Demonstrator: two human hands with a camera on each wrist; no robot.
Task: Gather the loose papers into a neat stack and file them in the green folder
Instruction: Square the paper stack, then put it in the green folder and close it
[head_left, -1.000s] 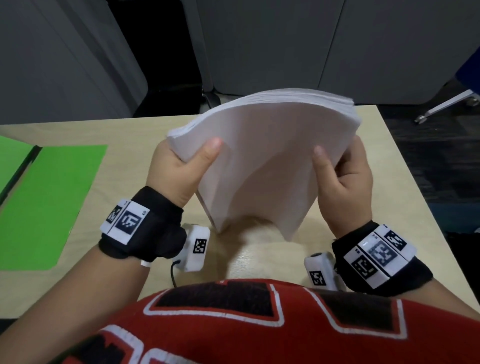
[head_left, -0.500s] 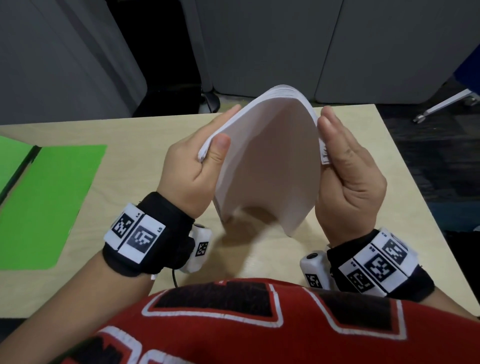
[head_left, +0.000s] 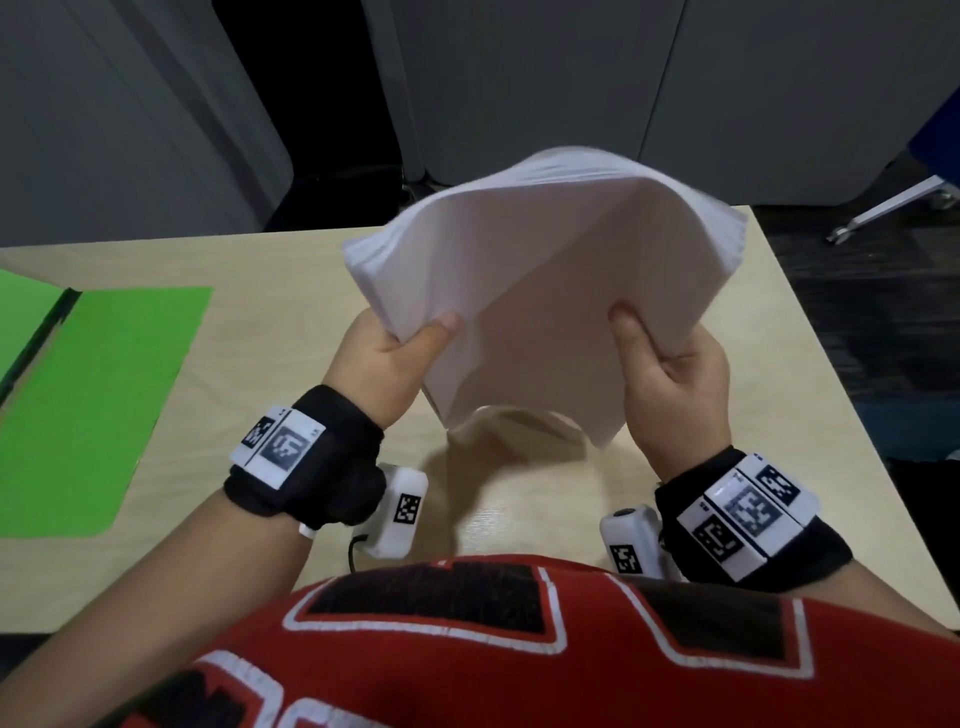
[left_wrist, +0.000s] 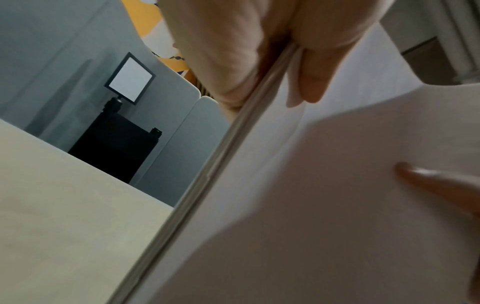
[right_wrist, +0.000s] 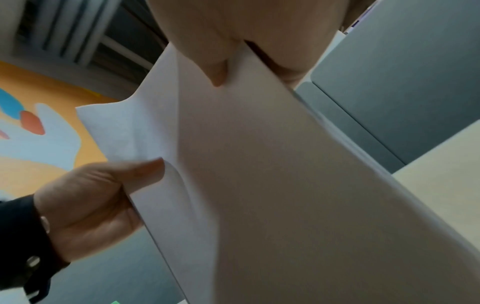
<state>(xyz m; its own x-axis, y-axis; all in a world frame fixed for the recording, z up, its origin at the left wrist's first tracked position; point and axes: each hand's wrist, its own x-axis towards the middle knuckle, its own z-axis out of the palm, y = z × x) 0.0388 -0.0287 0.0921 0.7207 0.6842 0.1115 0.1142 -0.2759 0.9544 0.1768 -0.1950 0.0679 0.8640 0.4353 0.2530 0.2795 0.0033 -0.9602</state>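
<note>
A thick stack of white papers (head_left: 535, 291) stands on edge on the wooden table (head_left: 280, 332), bowed into an arch. My left hand (head_left: 387, 358) grips its left side, thumb on the near face. My right hand (head_left: 670, 374) grips its right side the same way. In the left wrist view the stack's edge (left_wrist: 207, 185) runs diagonally under my fingers (left_wrist: 228, 61). The right wrist view shows the papers (right_wrist: 272, 185) pinched under my thumb (right_wrist: 218, 76). The green folder (head_left: 88, 405) lies open flat at the table's left.
Grey partition panels (head_left: 519, 93) stand behind the table. A chair base (head_left: 893, 208) shows on the dark floor at the right. The table's right edge (head_left: 852, 426) is close to my right hand.
Half a second ago my hands pressed the stack narrow between flat palms. Now both hands grip its sides lower down, and the stack has spread wide into an arch again.
</note>
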